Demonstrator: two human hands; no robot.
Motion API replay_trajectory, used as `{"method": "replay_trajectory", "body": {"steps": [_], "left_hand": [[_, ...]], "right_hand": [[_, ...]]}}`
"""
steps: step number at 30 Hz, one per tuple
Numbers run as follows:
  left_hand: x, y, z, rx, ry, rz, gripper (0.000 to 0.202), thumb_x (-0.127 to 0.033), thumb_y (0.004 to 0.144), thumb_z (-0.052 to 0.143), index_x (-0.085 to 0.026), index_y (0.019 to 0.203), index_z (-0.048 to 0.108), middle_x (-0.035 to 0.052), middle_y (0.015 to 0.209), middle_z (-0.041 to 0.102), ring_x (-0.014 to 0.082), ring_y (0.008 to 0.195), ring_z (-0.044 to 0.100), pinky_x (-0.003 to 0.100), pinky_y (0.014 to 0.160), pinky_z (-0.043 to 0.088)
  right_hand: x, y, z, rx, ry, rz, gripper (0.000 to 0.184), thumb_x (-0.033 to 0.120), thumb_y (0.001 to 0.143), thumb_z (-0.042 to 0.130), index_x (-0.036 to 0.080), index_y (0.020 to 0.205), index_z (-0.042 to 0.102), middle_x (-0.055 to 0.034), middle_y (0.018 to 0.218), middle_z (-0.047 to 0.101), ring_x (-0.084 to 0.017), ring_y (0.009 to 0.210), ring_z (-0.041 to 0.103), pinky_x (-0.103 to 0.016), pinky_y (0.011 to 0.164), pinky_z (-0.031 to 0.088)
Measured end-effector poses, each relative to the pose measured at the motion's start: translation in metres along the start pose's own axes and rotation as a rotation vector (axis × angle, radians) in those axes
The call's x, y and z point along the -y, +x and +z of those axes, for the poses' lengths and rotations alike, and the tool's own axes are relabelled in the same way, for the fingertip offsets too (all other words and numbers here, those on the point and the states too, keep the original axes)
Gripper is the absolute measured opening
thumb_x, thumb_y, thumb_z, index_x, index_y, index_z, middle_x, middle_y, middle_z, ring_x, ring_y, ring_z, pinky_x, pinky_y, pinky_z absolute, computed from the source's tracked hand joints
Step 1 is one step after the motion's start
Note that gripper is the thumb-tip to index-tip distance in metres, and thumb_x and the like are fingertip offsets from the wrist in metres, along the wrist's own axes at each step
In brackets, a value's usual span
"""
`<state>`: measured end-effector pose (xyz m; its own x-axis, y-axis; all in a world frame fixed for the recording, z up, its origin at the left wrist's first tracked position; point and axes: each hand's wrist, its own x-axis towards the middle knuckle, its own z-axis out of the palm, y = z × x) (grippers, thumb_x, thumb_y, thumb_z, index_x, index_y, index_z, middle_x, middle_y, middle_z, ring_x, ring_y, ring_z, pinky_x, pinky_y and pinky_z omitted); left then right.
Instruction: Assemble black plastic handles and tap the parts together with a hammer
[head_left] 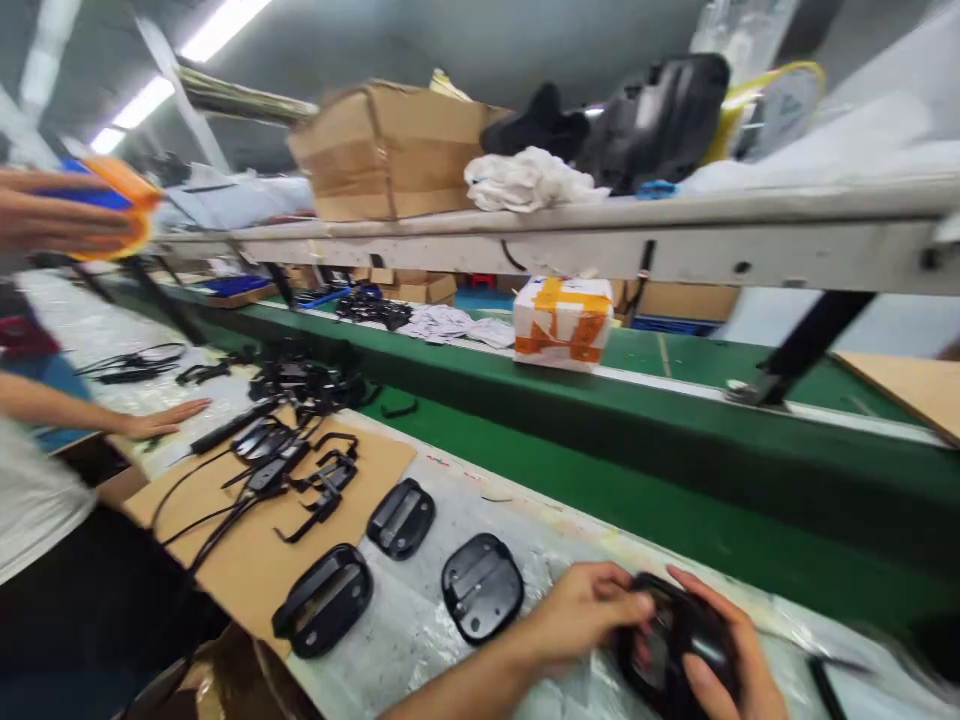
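Your left hand (589, 610) grips the near-left rim of a black housing (671, 655), thumb and fingers pinching its edge, while your right hand (739, 650) wraps its opposite side. So the housing sits between your two hands, tilted, with its hollow side toward your left fingers; its finer detail is blurred. Just right of your right hand lies a thin black strip (825, 688). Close to the left of your left hand, a rounded black cover (482, 588) rests on the worktable (409, 640), with a second cover (401, 518) and a third cover (324, 600) farther left. Beyond those, a cardboard sheet (390, 455) bears black brackets (330, 485) and cables (214, 535). Ahead of your hands runs a green belt (570, 460), and past it stands a white box (562, 322) with orange tape. Well to your left, a co-worker's hand (165, 417) lies flat on the table.
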<state>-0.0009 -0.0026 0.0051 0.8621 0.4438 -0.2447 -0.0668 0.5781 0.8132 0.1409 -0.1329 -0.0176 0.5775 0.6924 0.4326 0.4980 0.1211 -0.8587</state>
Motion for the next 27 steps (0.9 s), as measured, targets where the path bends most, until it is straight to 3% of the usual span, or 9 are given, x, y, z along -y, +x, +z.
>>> {"method": "replay_trajectory", "body": {"steps": [4, 7, 9, 13, 17, 21, 27], "left_hand": [[-0.013, -0.011, 0.009, 0.041, -0.182, -0.038, 0.058, -0.063, 0.077, 0.086, -0.009, 0.093, 0.072, 0.0025, 0.073, 0.064, 0.0105, 0.059, 0.057, 0.023, 0.060, 0.047], [-0.018, -0.016, 0.011, 0.060, -0.059, 0.018, 0.052, -0.061, 0.086, 0.080, -0.010, 0.096, 0.073, 0.0043, 0.076, 0.069, 0.0122, 0.062, 0.060, 0.024, 0.063, 0.049], [-0.020, -0.017, 0.011, 0.091, 0.064, 0.058, 0.049, -0.058, 0.088, 0.079, -0.011, 0.102, 0.073, 0.0053, 0.080, 0.072, 0.0140, 0.067, 0.064, 0.025, 0.067, 0.051], [-0.024, -0.019, 0.010, 0.138, 0.179, 0.045, 0.047, -0.053, 0.088, 0.082, -0.013, 0.109, 0.069, 0.0064, 0.082, 0.075, 0.0168, 0.071, 0.069, 0.027, 0.072, 0.053], [-0.026, -0.021, 0.014, 0.064, 0.011, 0.014, 0.046, -0.050, 0.085, 0.085, -0.019, 0.109, 0.060, 0.0035, 0.085, 0.075, 0.0166, 0.066, 0.068, 0.028, 0.068, 0.054], [-0.027, -0.021, 0.014, -0.031, 0.037, 0.010, 0.042, -0.052, 0.087, 0.083, -0.016, 0.091, 0.063, 0.0018, 0.081, 0.069, 0.0133, 0.071, 0.064, 0.024, 0.068, 0.052], [-0.028, -0.019, 0.009, 0.035, 0.098, 0.014, 0.040, -0.050, 0.087, 0.084, -0.014, 0.090, 0.066, 0.0007, 0.078, 0.066, 0.0120, 0.070, 0.062, 0.023, 0.069, 0.052]], "right_hand": [[0.030, -0.006, 0.008, 0.044, 0.096, 0.023, 0.067, 0.073, 0.094, 0.062, 0.023, 0.139, 0.059, -0.0148, 0.136, 0.067, -0.035, 0.120, 0.068, -0.046, 0.099, 0.059], [0.040, -0.005, 0.011, 0.063, 0.182, 0.071, 0.072, 0.076, 0.093, 0.062, 0.024, 0.142, 0.055, -0.0129, 0.133, 0.067, -0.033, 0.117, 0.068, -0.046, 0.104, 0.056], [0.044, -0.003, 0.010, 0.088, 0.248, 0.097, 0.073, 0.077, 0.092, 0.063, 0.025, 0.142, 0.053, -0.0111, 0.125, 0.068, -0.031, 0.112, 0.069, -0.044, 0.099, 0.058], [0.050, -0.001, 0.007, 0.120, 0.327, 0.100, 0.073, 0.075, 0.089, 0.068, 0.025, 0.140, 0.052, -0.0095, 0.114, 0.069, -0.029, 0.106, 0.069, -0.041, 0.090, 0.059], [0.049, -0.003, 0.010, 0.175, 0.359, 0.151, 0.079, 0.077, 0.088, 0.067, 0.024, 0.145, 0.049, -0.0076, 0.103, 0.067, -0.026, 0.087, 0.069, -0.041, 0.080, 0.060], [0.045, -0.004, 0.011, 0.120, 0.228, 0.127, 0.075, 0.070, 0.087, 0.072, 0.025, 0.144, 0.056, -0.0119, 0.116, 0.069, -0.032, 0.110, 0.069, -0.047, 0.096, 0.059], [0.046, -0.001, 0.009, 0.096, 0.227, 0.106, 0.074, 0.067, 0.086, 0.075, 0.024, 0.145, 0.060, -0.0131, 0.129, 0.068, -0.036, 0.125, 0.064, -0.053, 0.110, 0.054]]}}
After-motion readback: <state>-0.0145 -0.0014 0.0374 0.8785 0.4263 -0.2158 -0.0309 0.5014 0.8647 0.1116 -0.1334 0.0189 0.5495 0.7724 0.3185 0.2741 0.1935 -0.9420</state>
